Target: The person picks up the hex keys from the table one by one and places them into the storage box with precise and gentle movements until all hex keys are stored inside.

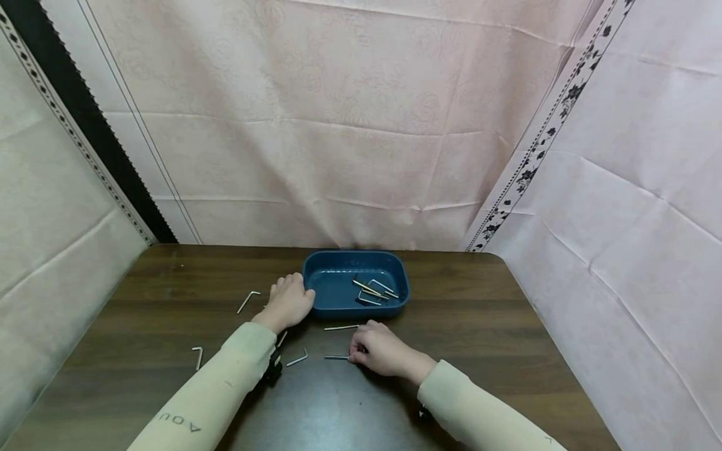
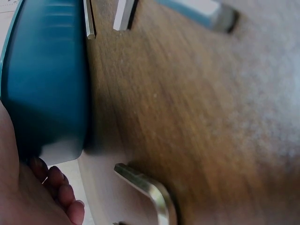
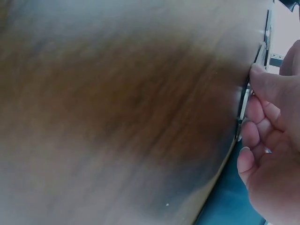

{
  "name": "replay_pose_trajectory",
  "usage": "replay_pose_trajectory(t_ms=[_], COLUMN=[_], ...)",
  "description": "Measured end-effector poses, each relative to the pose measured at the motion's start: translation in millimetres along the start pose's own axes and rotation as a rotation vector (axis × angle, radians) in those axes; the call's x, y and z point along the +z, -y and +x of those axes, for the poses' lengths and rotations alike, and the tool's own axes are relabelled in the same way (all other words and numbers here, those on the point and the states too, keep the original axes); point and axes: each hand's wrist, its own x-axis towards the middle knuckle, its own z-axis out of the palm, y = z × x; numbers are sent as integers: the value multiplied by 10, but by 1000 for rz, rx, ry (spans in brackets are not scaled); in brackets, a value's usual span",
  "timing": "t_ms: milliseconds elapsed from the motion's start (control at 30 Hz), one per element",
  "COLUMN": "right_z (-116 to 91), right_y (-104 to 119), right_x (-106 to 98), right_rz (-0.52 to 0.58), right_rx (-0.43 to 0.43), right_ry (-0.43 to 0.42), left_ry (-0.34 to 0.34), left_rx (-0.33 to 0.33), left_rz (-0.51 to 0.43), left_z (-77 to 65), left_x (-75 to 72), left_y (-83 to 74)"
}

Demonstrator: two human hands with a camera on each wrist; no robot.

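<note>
My left hand [image 1: 287, 302] is at the left end of a blue tray [image 1: 355, 312], its thumb by the rim and its fingers along the outer end wall. Inside the tray lie several hex keys [image 1: 370, 303], some silver, some brass-coloured. In front of the tray, my right hand [image 1: 383, 351] has curled fingers and pinches a silver hex key [image 1: 336, 357] low over the table; the palm hides its bend. Another hex key [image 1: 340, 327] lies by the right knuckles, partly covered. In the right wrist view, thumb and fingers [image 3: 255, 110] meet at the metal.
Loose hex keys lie left of the tray: one key [image 1: 248, 301] beyond the left forearm, another [image 1: 197, 357] farther left, one [image 1: 297, 359] between the arms. The brown wooden table [image 1: 479, 326] is bordered by pale cloth walls [image 1: 338, 125].
</note>
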Motion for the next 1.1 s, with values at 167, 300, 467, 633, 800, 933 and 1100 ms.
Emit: replay_pose_trajectory(t_ms=[167,300,467,633,800,933,1100], right_z=[-11,-30,-33,-53,-76,-63,-24], right_y=[31,56,83,112,129,120,58], right_x=[-16,-73,-189,-319,-486,-631,-740], right_rz=[-41,-12,54,116,177,185,165], right_rx=[12,17,39,39,5,-6,53], right_ry=[1,-7,-3,-32,-116,-192,-260], left_ry=[6,4,-6,-2,4,1,5], left_rx=[-4,-2,-1,-2,1,0,-1], left_rz=[7,6,2,5,2,0,6], left_z=[-2,9,18,15,13,14,13], left_x=[1,7,8,8,6,0,6], left_y=[8,23,31,19,22,22,27])
